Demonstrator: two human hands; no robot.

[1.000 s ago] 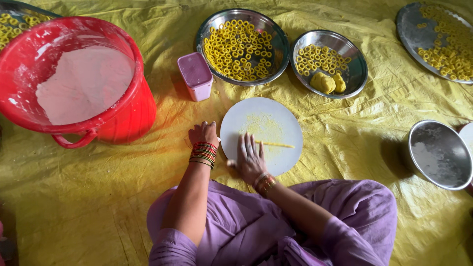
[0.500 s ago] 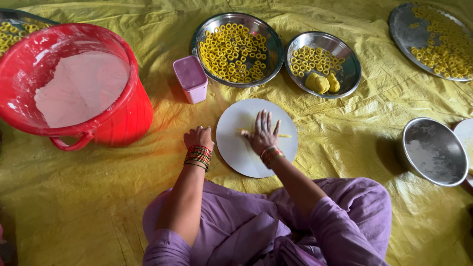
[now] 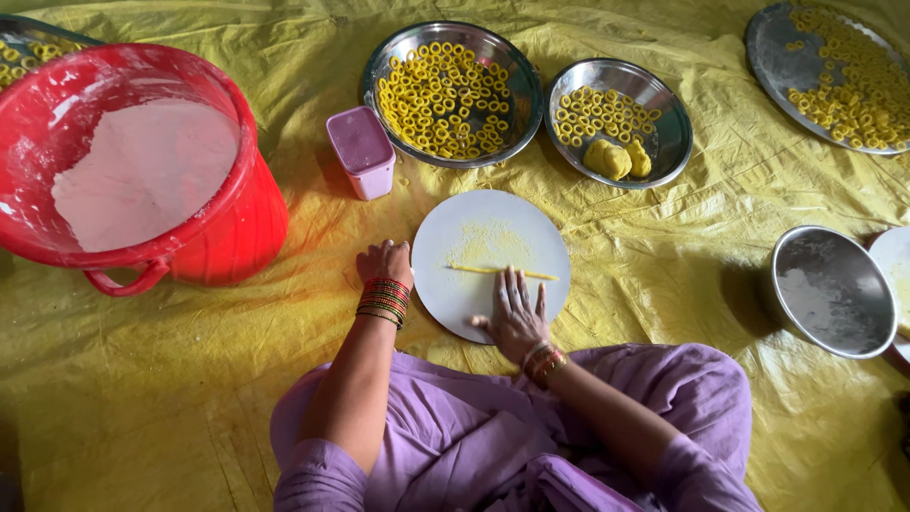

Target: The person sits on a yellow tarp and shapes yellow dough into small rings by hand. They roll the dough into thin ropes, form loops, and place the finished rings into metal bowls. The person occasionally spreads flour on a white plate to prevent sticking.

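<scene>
head view, right hand (image 3: 515,318) grip open flat by dough strand (image 3: 500,272), left hand (image 3: 384,263) fisted at white board (image 3: 455,303), pink box (image 3: 361,152) beyond

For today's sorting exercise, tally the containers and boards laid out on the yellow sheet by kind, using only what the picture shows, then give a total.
Steel bowls and plates holding yellow rings: 4 (, and one cut off at the top left edge)
Empty steel bowl: 1
Red bucket: 1
Pink square tub: 1
White round board: 1
Total: 8
</scene>
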